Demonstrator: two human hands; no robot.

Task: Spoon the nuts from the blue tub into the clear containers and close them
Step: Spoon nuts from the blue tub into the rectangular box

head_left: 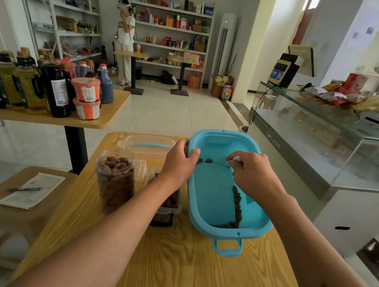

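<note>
2 hands work at the blue tub (211, 193), which sits tilted at centre right of the frame on the wooden table (170, 259). Left hand (180, 160) grips the tub's left rim, thumb curled over the edge. Right hand (250, 171) pinches a small white spoon (236, 158) inside the tub. Nuts (237, 204) lie in a line along the tub's lower side. Left of centre stands 1 clear round jar (114, 179) full of nuts, and a lower clear container (167, 202) sits partly hidden behind the left forearm.
</note>
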